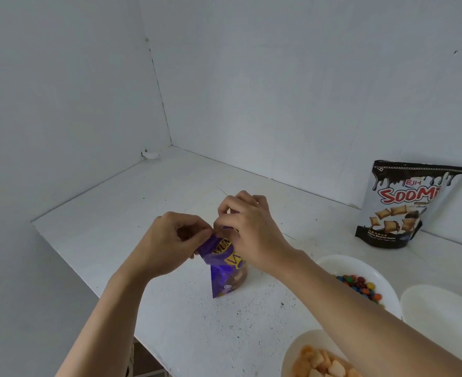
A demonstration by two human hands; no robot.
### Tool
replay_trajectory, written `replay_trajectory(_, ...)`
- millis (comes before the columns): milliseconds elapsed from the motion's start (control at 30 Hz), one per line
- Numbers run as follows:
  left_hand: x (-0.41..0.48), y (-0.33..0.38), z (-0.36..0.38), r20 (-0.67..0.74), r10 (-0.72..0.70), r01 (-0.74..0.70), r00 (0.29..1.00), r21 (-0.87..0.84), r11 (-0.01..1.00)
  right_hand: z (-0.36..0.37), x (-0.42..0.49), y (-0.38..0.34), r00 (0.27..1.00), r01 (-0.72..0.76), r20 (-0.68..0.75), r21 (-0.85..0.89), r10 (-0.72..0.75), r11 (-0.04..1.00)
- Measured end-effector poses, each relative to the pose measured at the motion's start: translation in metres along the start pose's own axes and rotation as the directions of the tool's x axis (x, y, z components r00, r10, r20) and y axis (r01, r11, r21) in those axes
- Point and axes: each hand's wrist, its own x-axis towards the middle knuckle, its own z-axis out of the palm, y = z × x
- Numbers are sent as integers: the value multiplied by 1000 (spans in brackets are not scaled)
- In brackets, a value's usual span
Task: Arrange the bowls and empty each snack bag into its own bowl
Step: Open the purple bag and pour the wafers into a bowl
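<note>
The left hand (167, 240) is clenched on the top left corner of the small purple foil snack bag (225, 270), which stands upright on the white speckled counter (142, 213). The right hand (251, 229) pinches the same top edge from the bag's right, so the bag hangs directly below and between both hands. It looks light, thin, crinkly and slippery, so it is probably best taken by the sealed top seam, with a firm pinch on each side. Right of the bag sit a white bowl of coloured candies (333, 261), a white bowl of pale orange snacks (295, 352) nearer the viewer, and an empty white bowl (442, 308). Farther right, a black-and-white stand-up pouch (404, 205) leans against the wall.
</note>
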Motion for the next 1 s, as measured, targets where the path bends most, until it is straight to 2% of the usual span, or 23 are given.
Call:
replay_trajectory(33, 1, 1, -1, 44, -13, 16, 999, -62, 998, -3, -2, 3, 1000, 6, -10, 46, -5, 999)
replay_trajectory(133, 2, 4, 2, 83, 21, -9, 996, -140, 990, -15, -11, 8, 996, -77, 77, 341, 54, 937)
replay_trajectory(233, 6, 4, 10, 88, 150, -142, 985, -90, 986, -21, -15, 10, 991, -108, 115, 422, 65, 900)
replay_trajectory(333, 11, 2, 12, 109, 281, -285, 954, 25, 958, -24, -18, 12, 991, -95, 122, 415, 49, 905)
replay_trajectory(467, 23, 7, 8, 183, 367, -386, 912, 78, 919, -24, -23, 18, 985, -31, 168, 340, -29, 940)
replay_trajectory(567, 30, 7, 4, 261, 374, -417, 890, 130, 900, -28, -24, 26, 983, -33, 183, 320, -28, 947)
replay_trajectory(733, 25, -4, -2, 202, 350, -397, 915, 294, 869, -37, -36, 41, 991, -120, 95, 272, 97, 955)
replay_trajectory(1000, 19, 12, 16, 306, 400, -466, 864, 181, 866, -40, -40, 32, 966, -160, 239, 247, 100, 956)
